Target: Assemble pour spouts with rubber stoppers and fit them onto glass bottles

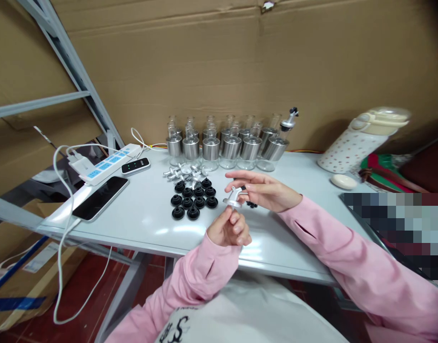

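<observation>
My left hand is closed in a pinch on a small silver metal spout, held above the white table. My right hand reaches in from the right, its fingers curled around a black rubber stopper next to the spout. Both sleeves are pink. Left of my hands, several black rubber stoppers lie in rows. Behind them is a heap of silver spouts. Farther back stand several glass bottles with steel bands, one of which carries a fitted pourer.
A phone, a power strip with white cables and a small black device lie at the table's left. A dotted thermos and a white oval object sit at the right. Cardboard backs the table.
</observation>
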Demonstrator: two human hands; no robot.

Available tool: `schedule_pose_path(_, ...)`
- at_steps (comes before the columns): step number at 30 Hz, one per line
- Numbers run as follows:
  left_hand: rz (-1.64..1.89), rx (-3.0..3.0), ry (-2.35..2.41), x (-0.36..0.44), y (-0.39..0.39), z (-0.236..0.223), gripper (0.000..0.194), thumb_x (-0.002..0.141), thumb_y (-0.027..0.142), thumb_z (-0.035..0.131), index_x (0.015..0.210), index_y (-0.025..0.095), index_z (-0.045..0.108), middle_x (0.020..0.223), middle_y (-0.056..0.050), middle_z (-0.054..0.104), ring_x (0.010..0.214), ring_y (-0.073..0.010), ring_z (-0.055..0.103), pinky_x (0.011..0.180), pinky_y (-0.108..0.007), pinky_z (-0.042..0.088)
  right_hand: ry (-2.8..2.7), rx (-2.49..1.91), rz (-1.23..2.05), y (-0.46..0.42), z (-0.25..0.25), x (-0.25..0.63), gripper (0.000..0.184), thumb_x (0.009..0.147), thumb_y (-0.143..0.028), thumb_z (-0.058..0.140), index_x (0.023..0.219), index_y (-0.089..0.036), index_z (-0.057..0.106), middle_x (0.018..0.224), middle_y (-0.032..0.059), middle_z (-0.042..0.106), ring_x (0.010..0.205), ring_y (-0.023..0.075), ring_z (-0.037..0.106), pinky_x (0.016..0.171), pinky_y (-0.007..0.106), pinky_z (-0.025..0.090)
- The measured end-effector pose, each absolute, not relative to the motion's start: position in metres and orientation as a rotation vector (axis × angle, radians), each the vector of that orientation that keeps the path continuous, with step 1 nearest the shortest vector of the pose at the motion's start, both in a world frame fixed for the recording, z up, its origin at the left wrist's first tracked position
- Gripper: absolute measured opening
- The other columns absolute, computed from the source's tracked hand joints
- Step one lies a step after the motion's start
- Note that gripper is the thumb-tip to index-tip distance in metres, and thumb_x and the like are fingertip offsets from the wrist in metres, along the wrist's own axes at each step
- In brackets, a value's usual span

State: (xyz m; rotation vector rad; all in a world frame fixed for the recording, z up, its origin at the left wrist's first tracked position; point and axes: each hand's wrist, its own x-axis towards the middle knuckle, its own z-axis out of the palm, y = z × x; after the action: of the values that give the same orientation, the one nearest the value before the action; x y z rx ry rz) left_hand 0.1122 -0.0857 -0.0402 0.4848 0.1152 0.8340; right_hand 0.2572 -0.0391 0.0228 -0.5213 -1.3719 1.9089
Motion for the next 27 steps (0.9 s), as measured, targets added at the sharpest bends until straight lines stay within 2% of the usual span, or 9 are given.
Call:
schedule_pose_path(3,0.832,0.496,0.111,0.112,-0.086,-0.040,0.041,0.085,0.038,0.048,0.052,0.017,0.032,0.044,0.007,0.032,0.032,-0.0076,0.034,0.037,-0.021,0.026,-1.357,-0.501,1.986,-0.040,0.025,0.258,0.041,0.078,-0.016,0.056,0.119,-0.016,0.048,0.096,0.0071,0.065,0.072,0.0092,0.058,0.065,0.023,0.045)
schedule_pose_path(8,0.813,0.495,0.139,0.111,-0.086,-0.038,0.043,0.086,0.039,0.046,0.052,0.017,0.030,0.043,0.007,0.033,0.031,-0.0074,0.035,0.038,-0.021,0.028,-1.322,-0.480,2.056,-0.043,0.028,0.259,0.051,0.079,-0.013,0.050,0.128,-0.016,0.036,0.103,0.0096,0.063,0.065,0.0072,0.056,0.062,0.023,0.043)
schedule_pose_path(17,0.820,0.481,0.049,0.115,-0.083,-0.045,0.037,0.084,0.035,0.048,0.054,0.017,0.035,0.043,0.007,0.035,0.030,-0.0074,0.037,0.035,-0.019,0.029,-1.310,-0.491,2.014,-0.045,0.028,0.253,0.049,0.078,-0.010,0.045,0.126,-0.015,0.034,0.092,0.0054,0.063,0.055,0.0047,0.051,0.060,0.022,0.043)
schedule_pose_path(23,0.824,0.452,0.068,0.115,-0.083,-0.046,0.039,0.089,0.033,0.036,0.054,0.017,0.034,0.042,0.007,0.033,0.029,-0.0077,0.036,0.034,-0.019,0.029,-1.321,-0.532,1.985,-0.046,0.029,0.251,0.052,0.077,-0.014,0.049,0.126,-0.020,0.032,0.088,0.0027,0.062,0.053,0.0057,0.049,0.055,0.022,0.041)
schedule_pose_path(27,0.837,0.454,0.024,0.114,-0.082,-0.047,0.036,0.086,0.033,0.043,0.054,0.017,0.037,0.043,0.007,0.034,0.030,-0.0077,0.037,0.034,-0.019,0.029,-1.315,-0.522,1.956,-0.048,0.030,0.249,0.056,0.077,-0.014,0.048,0.127,-0.025,0.026,0.085,0.0007,0.061,0.052,0.0050,0.048,0.052,0.020,0.038)
